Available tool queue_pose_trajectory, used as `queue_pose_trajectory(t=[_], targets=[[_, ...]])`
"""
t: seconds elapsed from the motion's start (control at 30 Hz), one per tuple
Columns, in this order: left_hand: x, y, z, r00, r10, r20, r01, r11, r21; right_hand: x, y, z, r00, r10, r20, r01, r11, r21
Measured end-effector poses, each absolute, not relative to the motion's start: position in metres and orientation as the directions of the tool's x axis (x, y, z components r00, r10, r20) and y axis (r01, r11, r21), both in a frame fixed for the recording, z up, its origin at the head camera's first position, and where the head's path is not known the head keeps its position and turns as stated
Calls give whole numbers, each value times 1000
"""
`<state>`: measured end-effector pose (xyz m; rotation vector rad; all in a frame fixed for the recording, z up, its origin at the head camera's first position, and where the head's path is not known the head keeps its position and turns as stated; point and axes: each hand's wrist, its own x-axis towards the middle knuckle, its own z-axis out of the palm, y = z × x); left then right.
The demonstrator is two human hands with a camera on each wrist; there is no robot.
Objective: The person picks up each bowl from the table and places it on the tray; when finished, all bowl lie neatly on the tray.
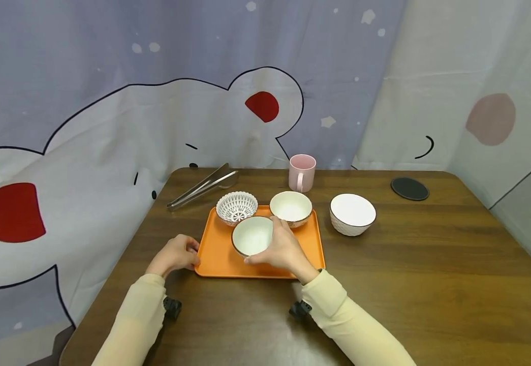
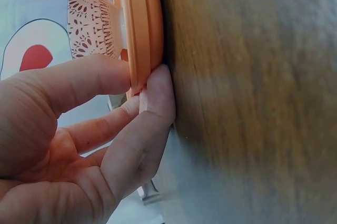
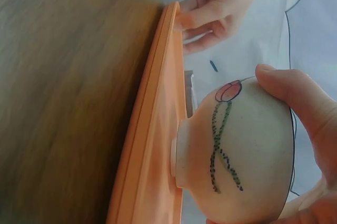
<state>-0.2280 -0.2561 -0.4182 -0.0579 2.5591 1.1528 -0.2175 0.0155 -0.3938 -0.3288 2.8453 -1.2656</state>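
Note:
On the table lies an orange tray [image 1: 219, 264]. My left hand [image 1: 178, 254] pinches its left edge; in the left wrist view the thumb [image 2: 100, 74] is on top of the rim and a finger is beneath. My right hand [image 1: 285, 249] grips a white bowl [image 1: 252, 236] with a dark rim, low over the tray's middle; the right wrist view shows a flower drawn on the bowl's side [image 3: 231, 150] and its foot at the tray surface. Behind it, a patterned bowl [image 1: 237, 206] sits at the tray's back left and a cream bowl [image 1: 291, 206] at its back right.
A white textured bowl [image 1: 352, 216] stands right of the tray. Behind are a pink mug [image 1: 302, 173] and metal tongs [image 1: 203, 188]. A dark round coaster [image 1: 409, 188] lies at the back right. A printed curtain [image 1: 178, 127] hangs behind the table.

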Motion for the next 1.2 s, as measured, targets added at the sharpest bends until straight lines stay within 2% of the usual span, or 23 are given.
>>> queue_pose_trajectory(t=[0.3,0.8,0.97,1.2], targets=[[-228,-255,-416,-943,114,-314,-164,662,731,-217,-3,-401,-973,-227,45,-186,653,-734],[-228,-258,-416,-940,104,-326,-177,667,724,-212,-33,-408,-958,-279,63,-236,646,-726],[-228,-258,-414,-939,92,-331,-189,666,722,-210,-37,-409,-956,-287,67,-245,648,-721],[-228,-257,-414,-939,87,-333,-190,676,712,-207,-28,-408,-950,-313,10,-215,629,-747]])
